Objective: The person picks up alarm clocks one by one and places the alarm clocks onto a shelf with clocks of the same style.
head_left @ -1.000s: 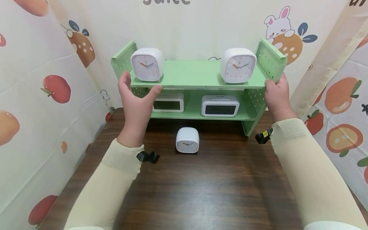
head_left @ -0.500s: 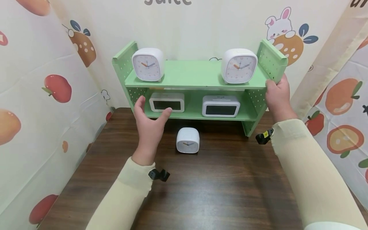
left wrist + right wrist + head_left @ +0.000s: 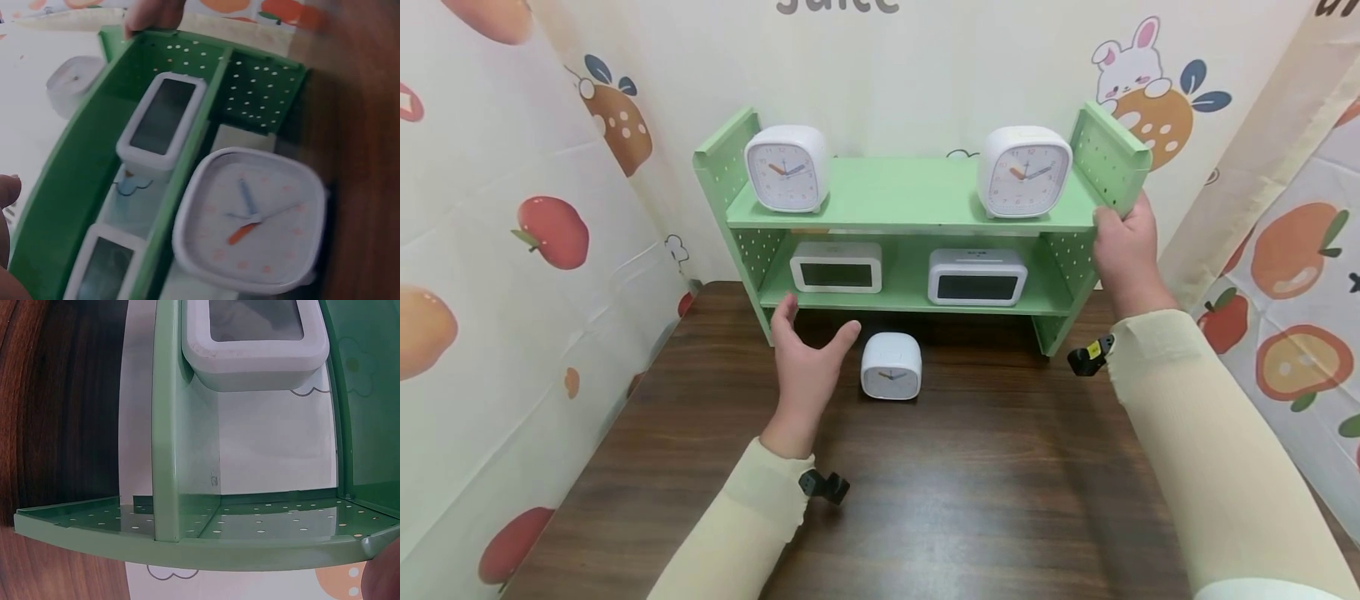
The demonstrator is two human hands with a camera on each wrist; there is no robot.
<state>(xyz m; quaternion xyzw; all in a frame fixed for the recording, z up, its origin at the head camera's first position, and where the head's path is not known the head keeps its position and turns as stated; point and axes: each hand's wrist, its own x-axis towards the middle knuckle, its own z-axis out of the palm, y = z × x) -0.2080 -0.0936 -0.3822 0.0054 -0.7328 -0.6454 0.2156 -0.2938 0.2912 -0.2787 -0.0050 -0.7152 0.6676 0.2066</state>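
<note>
A two-tier green shelf stands on the table. My right hand grips its right side panel, thumb in front; the fingers behind are hidden. In the right wrist view only a bit of that hand shows, at the lower right corner. My left hand, thumb and fingers spread apart, holds nothing. It is just left of a small white alarm clock on the table before the shelf, without touching it. In the left wrist view this alarm clock looms large, slightly blurred.
Two white alarm clocks, one left and one right, stand on the upper tier. Below them sit two white digital clocks, left and right. Fruit-print curtains surround the dark wooden table.
My left hand has moved from the shelf's upper left down and to the right, beside the small alarm clock. The right hand has stayed on the side panel.
</note>
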